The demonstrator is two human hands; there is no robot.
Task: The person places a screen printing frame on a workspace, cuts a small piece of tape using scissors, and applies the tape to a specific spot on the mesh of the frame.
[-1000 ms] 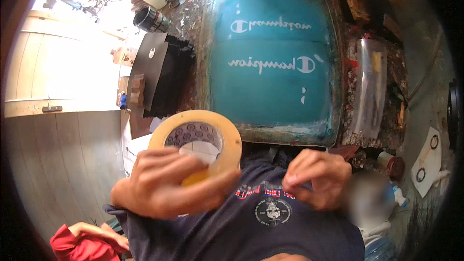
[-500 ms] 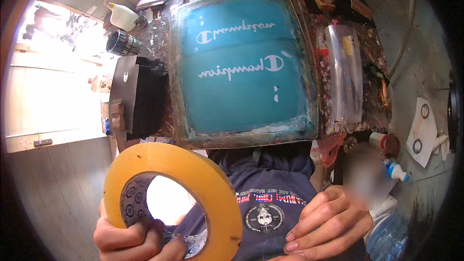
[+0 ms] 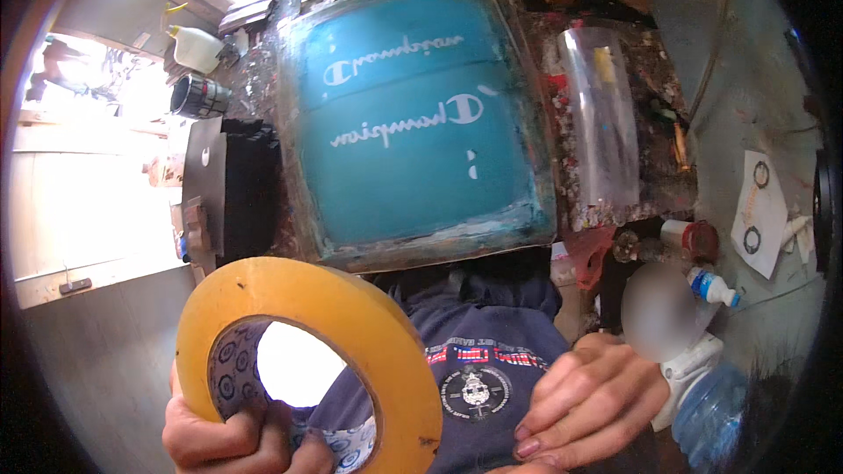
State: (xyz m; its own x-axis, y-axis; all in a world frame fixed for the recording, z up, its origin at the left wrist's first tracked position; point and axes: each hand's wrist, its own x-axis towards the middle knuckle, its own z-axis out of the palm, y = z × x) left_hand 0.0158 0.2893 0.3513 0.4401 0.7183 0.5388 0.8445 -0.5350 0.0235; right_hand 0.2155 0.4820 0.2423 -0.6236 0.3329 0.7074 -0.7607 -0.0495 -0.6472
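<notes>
Head view has the left hand (image 3: 233, 439) gripping a yellow tape roll (image 3: 299, 298) by the dark shirt (image 3: 509, 329), short of the teal screen (image 3: 404, 184) on the surface (image 3: 255, 88); the right hand (image 3: 593, 408) curls loosely, contents unclear; roll taken up, no drawn-off strip visible, so work seems barely begun, most left.

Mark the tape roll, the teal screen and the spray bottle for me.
Tape roll (image 3: 406, 377): head view, right side of its yellow ring.
Teal screen (image 3: 399, 177): head view, unprinted area below the lettering.
Spray bottle (image 3: 198, 49): head view, whitish body.
</notes>
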